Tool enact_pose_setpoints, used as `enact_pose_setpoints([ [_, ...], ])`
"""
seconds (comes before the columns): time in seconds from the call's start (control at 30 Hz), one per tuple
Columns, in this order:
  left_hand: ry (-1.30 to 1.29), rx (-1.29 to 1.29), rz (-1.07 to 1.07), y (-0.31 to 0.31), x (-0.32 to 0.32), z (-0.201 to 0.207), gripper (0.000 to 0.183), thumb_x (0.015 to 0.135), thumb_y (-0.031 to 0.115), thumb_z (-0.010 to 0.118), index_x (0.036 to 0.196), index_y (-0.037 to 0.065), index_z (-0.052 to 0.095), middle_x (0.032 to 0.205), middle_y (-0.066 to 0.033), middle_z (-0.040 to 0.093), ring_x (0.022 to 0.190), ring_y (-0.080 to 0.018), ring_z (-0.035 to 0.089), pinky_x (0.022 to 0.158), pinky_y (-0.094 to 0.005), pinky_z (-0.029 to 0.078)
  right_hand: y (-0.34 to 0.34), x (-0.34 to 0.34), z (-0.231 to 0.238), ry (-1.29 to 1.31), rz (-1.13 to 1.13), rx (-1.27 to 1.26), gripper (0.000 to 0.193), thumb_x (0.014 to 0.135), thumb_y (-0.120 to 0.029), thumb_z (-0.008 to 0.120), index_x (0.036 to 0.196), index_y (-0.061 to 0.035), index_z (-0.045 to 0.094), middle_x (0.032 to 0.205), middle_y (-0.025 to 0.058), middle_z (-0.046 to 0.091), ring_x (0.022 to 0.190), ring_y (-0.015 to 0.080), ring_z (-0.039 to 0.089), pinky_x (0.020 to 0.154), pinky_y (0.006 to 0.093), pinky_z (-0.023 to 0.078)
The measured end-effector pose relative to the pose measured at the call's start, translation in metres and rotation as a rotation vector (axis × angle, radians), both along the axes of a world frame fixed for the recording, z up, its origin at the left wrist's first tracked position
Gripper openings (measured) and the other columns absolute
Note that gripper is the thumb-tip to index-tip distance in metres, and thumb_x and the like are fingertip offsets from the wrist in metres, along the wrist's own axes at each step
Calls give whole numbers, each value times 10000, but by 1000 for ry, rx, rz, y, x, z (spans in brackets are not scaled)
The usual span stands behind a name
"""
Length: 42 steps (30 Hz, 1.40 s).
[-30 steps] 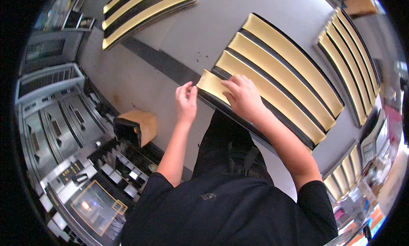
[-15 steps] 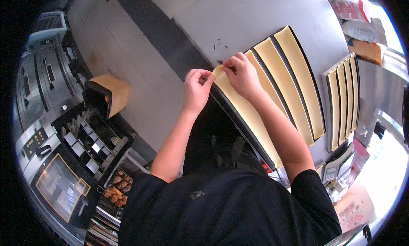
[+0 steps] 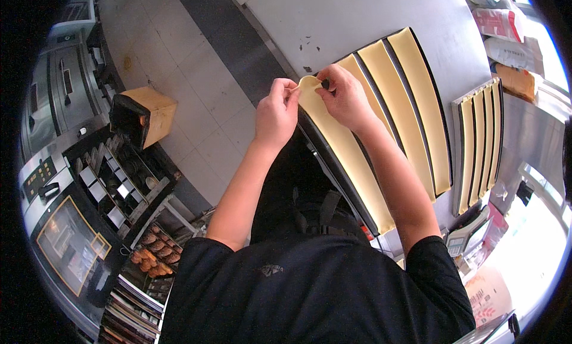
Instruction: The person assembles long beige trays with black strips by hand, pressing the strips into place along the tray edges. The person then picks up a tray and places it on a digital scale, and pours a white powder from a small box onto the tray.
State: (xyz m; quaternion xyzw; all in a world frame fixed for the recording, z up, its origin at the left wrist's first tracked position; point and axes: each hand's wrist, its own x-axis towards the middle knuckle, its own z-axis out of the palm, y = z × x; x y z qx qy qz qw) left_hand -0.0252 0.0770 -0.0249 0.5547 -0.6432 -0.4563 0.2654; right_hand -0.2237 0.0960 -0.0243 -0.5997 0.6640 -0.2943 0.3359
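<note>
A long pale-yellow dough strip (image 3: 345, 147) lies along the left side of a black tray (image 3: 407, 87), its far end lifted and curled up. My left hand (image 3: 277, 114) pinches the left corner of that raised end between thumb and fingertips. Opposite it, my right hand (image 3: 344, 99) is closed on the right corner; its curled fingers partly hide the grip. Several similar strips (image 3: 417, 70) lie flat in the same tray, parallel, with dark gaps between them. My right forearm reaches over the tray.
The tray rests on a grey metal table (image 3: 351, 22). Right of it stands a second tray of narrower strips (image 3: 480, 135). Bags (image 3: 500, 25) line the far right, with a scale (image 3: 457, 242) nearer. Left across the tiled floor are a cardboard box (image 3: 156, 114), an oven (image 3: 71, 245) and racks with baked goods (image 3: 158, 251).
The lifted dough end now forms a wider raised curl between my hands. My right hand has shifted slightly right. My view has turned slightly, so the surroundings sit differently in the picture.
</note>
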Motion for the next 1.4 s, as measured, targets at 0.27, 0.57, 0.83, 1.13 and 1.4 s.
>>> enact_pose_setpoints([
  [0.27,-156,-76,10,10,-4,-10,267,984,95,773,1208,82,629,987,-158,796,909,-400,778,779,-493,601,-7,-4,-8,67,-31,-8,175,952,-38,762,1097,-23,665,958,141,720,872,283,721,782,411,582],
  [0.57,-112,-91,16,9,-5,-4,325,962,100,799,1239,84,628,983,-155,796,920,-396,780,774,-499,602,2,-5,-4,91,-1,28,180,993,-92,697,1165,-42,695,1074,190,743,1071,419,711,907,512,572],
  [0.83,-185,-73,-56,15,-7,0,473,968,108,802,1373,95,559,1035,-148,798,953,-389,787,789,-491,606,10,-1,4,179,80,47,272,983,-55,726,1242,-45,645,1027,175,751,981,394,737,860,492,583],
  [1.13,-106,-83,21,23,-1,-9,522,946,28,782,1406,112,553,1000,-118,759,896,-374,760,782,-490,593,10,-8,-2,62,-76,64,230,950,-33,777,1167,-20,701,981,154,745,932,311,745,833,414,594],
  [1.4,-119,-119,-25,22,5,-5,394,943,45,778,1293,88,603,1043,-104,718,921,-368,730,785,-484,590,11,-1,-4,227,-10,-53,275,933,-84,780,1179,-69,659,1070,146,705,1025,371,702,863,467,571],
])
